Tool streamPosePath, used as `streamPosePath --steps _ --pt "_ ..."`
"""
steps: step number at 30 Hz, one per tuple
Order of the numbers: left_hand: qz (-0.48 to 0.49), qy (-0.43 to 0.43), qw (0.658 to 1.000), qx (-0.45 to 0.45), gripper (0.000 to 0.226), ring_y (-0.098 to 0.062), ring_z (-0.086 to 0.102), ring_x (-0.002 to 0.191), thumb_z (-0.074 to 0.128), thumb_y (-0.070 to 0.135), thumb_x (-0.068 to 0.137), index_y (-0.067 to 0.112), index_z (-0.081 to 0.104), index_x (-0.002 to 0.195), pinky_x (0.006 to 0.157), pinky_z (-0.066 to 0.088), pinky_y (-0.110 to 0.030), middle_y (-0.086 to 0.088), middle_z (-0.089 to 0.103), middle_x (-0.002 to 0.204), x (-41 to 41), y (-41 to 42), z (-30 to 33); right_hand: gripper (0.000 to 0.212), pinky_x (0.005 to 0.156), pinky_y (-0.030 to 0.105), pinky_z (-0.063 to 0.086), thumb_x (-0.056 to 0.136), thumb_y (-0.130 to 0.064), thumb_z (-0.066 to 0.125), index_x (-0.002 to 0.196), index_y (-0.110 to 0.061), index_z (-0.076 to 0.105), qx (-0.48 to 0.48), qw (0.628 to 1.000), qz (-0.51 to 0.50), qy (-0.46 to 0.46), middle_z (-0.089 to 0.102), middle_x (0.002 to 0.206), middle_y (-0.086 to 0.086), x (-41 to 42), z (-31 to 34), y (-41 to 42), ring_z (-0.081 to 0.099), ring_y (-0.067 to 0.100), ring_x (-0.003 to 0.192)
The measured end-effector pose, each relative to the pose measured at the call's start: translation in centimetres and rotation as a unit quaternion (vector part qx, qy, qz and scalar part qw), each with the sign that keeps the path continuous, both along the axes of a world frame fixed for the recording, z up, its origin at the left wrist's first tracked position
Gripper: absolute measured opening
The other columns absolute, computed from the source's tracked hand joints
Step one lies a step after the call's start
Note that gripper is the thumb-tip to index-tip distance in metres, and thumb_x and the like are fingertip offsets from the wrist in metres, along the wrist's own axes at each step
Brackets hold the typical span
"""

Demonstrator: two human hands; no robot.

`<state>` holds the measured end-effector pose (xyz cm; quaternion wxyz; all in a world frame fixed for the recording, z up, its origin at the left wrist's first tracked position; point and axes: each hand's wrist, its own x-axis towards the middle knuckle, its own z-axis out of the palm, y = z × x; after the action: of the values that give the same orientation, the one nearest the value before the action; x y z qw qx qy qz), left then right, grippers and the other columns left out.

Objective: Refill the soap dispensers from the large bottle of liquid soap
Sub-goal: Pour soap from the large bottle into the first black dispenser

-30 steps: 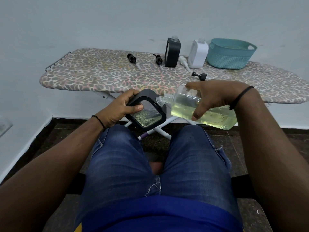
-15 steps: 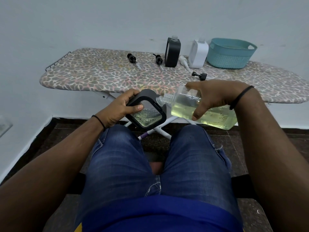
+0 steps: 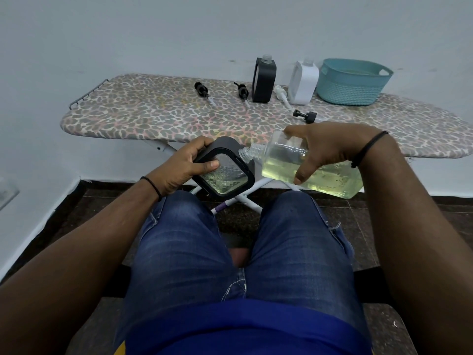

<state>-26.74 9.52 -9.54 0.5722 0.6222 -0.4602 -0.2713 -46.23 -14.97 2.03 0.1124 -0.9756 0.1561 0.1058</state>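
My left hand point(image 3: 183, 166) grips a black-framed soap dispenser point(image 3: 225, 172) with a clear window, held tilted above my knees. My right hand point(image 3: 330, 147) holds the large clear bottle point(image 3: 314, 172) of yellow-green liquid soap on its side. The bottle's open threaded neck point(image 3: 249, 151) points left and touches the dispenser's upper right corner. On the ironing board point(image 3: 153, 116) behind stand a second black dispenser point(image 3: 263, 80) and a white dispenser point(image 3: 303, 82), both uncapped.
Two black pump heads point(image 3: 202, 90) point(image 3: 242, 91), a white pump point(image 3: 281, 94) and a black cap point(image 3: 305, 115) lie on the board. A teal basket point(image 3: 353, 83) sits at its back right. The board's legs point(image 3: 245, 198) cross below my hands, over dark floor tiles.
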Motion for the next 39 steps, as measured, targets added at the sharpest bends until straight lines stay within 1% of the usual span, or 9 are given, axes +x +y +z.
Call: streamPosePath --steps 3,6,9,13,19,25,33,37,39 --pt "0.001 0.003 1.000 -0.002 0.030 -0.009 0.062 0.103 0.069 0.020 0.089 0.020 0.059 0.117 0.088 0.051 -0.021 0.002 0.063 0.109 0.01 -0.03 -0.07 0.107 0.085 0.040 0.049 0.046 -0.050 0.094 0.137 -0.036 0.038 -0.001 1.000 0.001 0.001 0.054 0.101 -0.007 0.01 0.05 0.08 0.055 0.024 0.096" --pt "0.003 0.007 1.000 -0.007 0.036 -0.009 0.061 0.103 0.072 0.028 0.085 0.019 0.059 0.117 0.089 0.050 -0.022 0.004 0.063 0.109 -0.09 -0.05 -0.07 0.108 0.080 0.036 0.045 0.047 -0.049 0.094 0.139 -0.036 0.038 -0.001 1.000 -0.002 0.002 0.051 0.098 -0.010 0.03 0.05 0.19 0.054 0.023 0.095" --pt "0.004 0.007 1.000 -0.005 0.033 -0.009 0.061 0.104 0.070 0.023 0.087 0.020 0.059 0.118 0.090 0.050 -0.023 0.003 0.063 0.109 -0.01 -0.04 -0.10 0.107 0.078 0.035 0.044 0.047 -0.048 0.094 0.138 -0.036 0.039 0.000 1.000 -0.001 -0.002 0.050 0.090 -0.016 0.03 0.05 0.19 0.055 0.022 0.092" --pt "0.003 0.006 1.000 -0.005 0.032 -0.008 0.062 0.103 0.068 0.017 0.089 0.018 0.059 0.119 0.088 0.050 -0.021 0.004 0.063 0.109 -0.04 -0.06 -0.04 0.109 0.080 0.035 0.043 0.047 -0.049 0.094 0.139 -0.037 0.038 0.000 1.000 -0.003 0.000 0.050 0.097 -0.011 0.02 0.09 0.08 0.053 0.023 0.095" --pt "0.003 0.003 1.000 -0.004 0.032 -0.008 0.062 0.102 0.067 0.017 0.089 0.016 0.057 0.119 0.088 0.051 -0.021 0.000 0.061 0.110 -0.11 -0.03 0.04 0.110 0.081 0.035 0.043 0.048 -0.048 0.094 0.142 -0.036 0.037 -0.001 1.000 -0.003 0.002 0.049 0.105 -0.008 -0.02 0.16 0.23 0.053 0.023 0.096" --pt "0.003 0.001 1.000 -0.005 0.030 -0.006 0.062 0.102 0.067 0.016 0.089 0.018 0.059 0.118 0.087 0.051 -0.020 0.009 0.065 0.106 -0.11 -0.02 -0.01 0.109 0.084 0.038 0.046 0.049 -0.046 0.094 0.141 -0.035 0.037 -0.008 1.000 -0.003 0.005 0.051 0.108 -0.005 -0.12 0.30 0.37 0.054 0.024 0.098" --pt "0.005 -0.003 1.000 -0.001 0.029 -0.008 0.061 0.101 0.067 0.018 0.089 0.018 0.059 0.117 0.088 0.051 -0.021 0.004 0.063 0.107 -0.16 -0.06 0.02 0.110 0.082 0.036 0.043 0.048 -0.047 0.094 0.141 -0.035 0.037 -0.008 1.000 -0.001 0.003 0.050 0.105 -0.007 -0.07 0.19 0.18 0.053 0.023 0.097" --pt "0.006 -0.011 1.000 0.003 0.034 -0.013 0.060 0.105 0.067 0.018 0.088 0.012 0.056 0.120 0.091 0.051 -0.025 -0.007 0.059 0.113 -0.13 -0.10 0.01 0.113 0.090 0.042 0.047 0.046 -0.050 0.094 0.142 -0.037 0.036 -0.008 1.000 -0.004 0.008 0.049 0.109 -0.007 -0.02 0.22 0.13 0.052 0.025 0.099" --pt "0.007 -0.011 1.000 0.005 0.035 -0.014 0.059 0.105 0.067 0.018 0.088 0.011 0.056 0.120 0.091 0.051 -0.025 -0.009 0.058 0.114 -0.12 -0.11 0.00 0.113 0.089 0.041 0.047 0.046 -0.050 0.094 0.142 -0.037 0.036 -0.010 1.000 -0.004 0.008 0.049 0.108 -0.007 -0.01 0.20 0.10 0.052 0.024 0.099"
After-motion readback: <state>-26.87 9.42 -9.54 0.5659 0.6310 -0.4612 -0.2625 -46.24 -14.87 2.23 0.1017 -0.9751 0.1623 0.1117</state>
